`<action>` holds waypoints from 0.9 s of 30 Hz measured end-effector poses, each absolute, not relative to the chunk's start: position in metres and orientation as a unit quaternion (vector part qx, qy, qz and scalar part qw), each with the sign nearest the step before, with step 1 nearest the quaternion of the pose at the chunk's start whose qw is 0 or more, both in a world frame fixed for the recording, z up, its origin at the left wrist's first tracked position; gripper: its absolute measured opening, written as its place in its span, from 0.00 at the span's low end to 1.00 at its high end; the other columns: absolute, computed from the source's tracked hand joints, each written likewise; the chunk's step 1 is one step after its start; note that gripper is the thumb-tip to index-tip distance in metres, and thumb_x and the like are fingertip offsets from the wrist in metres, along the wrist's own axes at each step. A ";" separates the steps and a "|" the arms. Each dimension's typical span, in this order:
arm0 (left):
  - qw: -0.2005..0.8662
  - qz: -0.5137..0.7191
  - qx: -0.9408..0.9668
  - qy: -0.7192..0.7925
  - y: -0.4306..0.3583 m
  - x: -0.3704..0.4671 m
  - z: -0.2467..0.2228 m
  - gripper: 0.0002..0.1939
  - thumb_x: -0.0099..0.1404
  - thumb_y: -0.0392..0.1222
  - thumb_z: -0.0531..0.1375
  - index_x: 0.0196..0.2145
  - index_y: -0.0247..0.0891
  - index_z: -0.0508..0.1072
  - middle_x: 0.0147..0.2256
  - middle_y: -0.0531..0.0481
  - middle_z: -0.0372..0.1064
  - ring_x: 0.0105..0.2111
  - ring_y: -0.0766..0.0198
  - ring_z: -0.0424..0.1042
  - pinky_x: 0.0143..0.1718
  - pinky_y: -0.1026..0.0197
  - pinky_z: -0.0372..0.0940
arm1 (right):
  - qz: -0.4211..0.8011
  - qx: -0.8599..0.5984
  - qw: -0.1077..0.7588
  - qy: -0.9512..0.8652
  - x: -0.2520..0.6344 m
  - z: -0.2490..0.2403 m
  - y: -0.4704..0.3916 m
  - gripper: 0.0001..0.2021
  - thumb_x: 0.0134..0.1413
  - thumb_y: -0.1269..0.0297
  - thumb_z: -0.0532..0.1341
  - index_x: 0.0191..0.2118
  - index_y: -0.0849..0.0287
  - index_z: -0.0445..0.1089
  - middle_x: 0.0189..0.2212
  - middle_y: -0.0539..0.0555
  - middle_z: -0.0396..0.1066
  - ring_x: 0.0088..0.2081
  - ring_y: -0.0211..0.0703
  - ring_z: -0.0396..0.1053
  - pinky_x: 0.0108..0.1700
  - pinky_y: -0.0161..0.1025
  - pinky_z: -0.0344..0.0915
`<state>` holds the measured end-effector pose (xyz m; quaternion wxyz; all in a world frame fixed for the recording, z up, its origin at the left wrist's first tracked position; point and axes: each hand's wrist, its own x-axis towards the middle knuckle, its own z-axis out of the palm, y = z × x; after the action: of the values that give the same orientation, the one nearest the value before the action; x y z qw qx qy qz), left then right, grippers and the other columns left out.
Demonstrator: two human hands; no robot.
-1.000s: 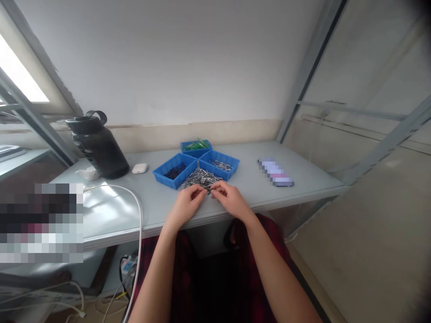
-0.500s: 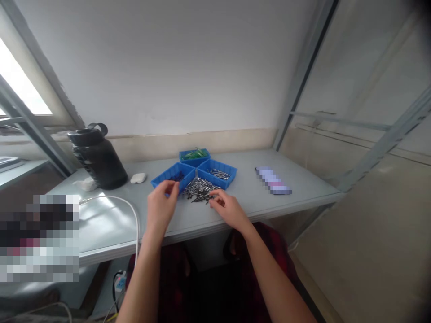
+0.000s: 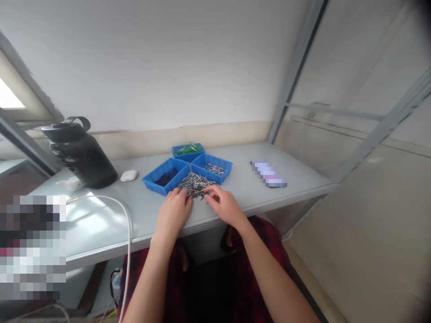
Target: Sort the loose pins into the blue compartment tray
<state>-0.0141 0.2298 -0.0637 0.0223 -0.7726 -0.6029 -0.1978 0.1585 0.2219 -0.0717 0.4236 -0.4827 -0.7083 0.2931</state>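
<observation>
A loose pile of thin silver and dark screws or nails [image 3: 198, 183] lies on the table, between both hands and the blue trays. My left hand [image 3: 174, 211] rests at the pile's near left side, fingers curled down and thumb drawn in; what its fingertips hold, if anything, is hidden. At the right edge of the pile, my right hand [image 3: 225, 205] has thumb and forefinger closed around something too small to make out. Dark screws sit in the left blue tray [image 3: 150, 179], silver ones in the right blue tray [image 3: 228, 168]. Green pieces fill the rear blue tray [image 3: 188, 157].
A large black bottle [image 3: 81, 157] and a small white case [image 3: 129, 176] stand to the left. A white cable [image 3: 127, 215] hangs over the front edge. To the right lies a phone [image 3: 268, 173]. Metal frame posts [image 3: 296, 76] rise at the table's right end.
My left hand has moved from over the left tray down and right to the pile, uncovering the dark screws in that tray. My right hand stays at the pile. The view has shifted slightly.
</observation>
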 end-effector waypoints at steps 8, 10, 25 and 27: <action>-0.014 -0.257 -0.773 -0.580 0.236 -0.018 -0.073 0.11 0.65 0.37 0.49 0.34 0.36 0.71 0.35 0.41 0.69 0.39 0.52 0.67 0.44 0.51 0.62 | 0.252 -0.487 0.410 -0.729 0.156 -0.073 0.220 0.09 0.59 0.63 0.54 0.43 0.54 0.68 0.31 0.51 0.74 0.33 0.42 0.71 0.37 0.37 0.63; -0.027 -0.280 -0.765 -0.579 0.235 -0.018 -0.074 0.10 0.65 0.36 0.49 0.32 0.37 0.70 0.34 0.41 0.69 0.38 0.52 0.68 0.43 0.51 0.63 | 0.248 -0.488 0.407 -0.731 0.155 -0.073 0.220 0.09 0.59 0.63 0.54 0.43 0.54 0.68 0.31 0.51 0.74 0.33 0.42 0.71 0.37 0.37 0.63; -0.197 -0.351 -0.764 -0.505 0.219 -0.010 -0.066 0.10 0.65 0.35 0.49 0.34 0.38 0.71 0.34 0.47 0.72 0.36 0.60 0.71 0.39 0.59 0.63 | 0.258 -0.481 0.374 -0.750 0.156 -0.072 0.218 0.10 0.59 0.61 0.55 0.44 0.54 0.69 0.34 0.52 0.76 0.36 0.44 0.72 0.39 0.39 0.63; -0.196 -0.340 -0.771 -0.501 0.217 -0.011 -0.066 0.11 0.65 0.35 0.49 0.34 0.38 0.71 0.34 0.48 0.73 0.35 0.59 0.71 0.39 0.59 0.63 | 0.251 -0.479 0.367 -0.757 0.155 -0.071 0.217 0.10 0.59 0.62 0.54 0.44 0.53 0.69 0.34 0.52 0.76 0.36 0.45 0.72 0.39 0.39 0.63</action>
<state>-0.0108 0.2165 -0.0660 -0.1963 -0.7712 -0.5011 -0.3400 0.1547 0.2172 -0.0712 0.3672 -0.4792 -0.7567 0.2510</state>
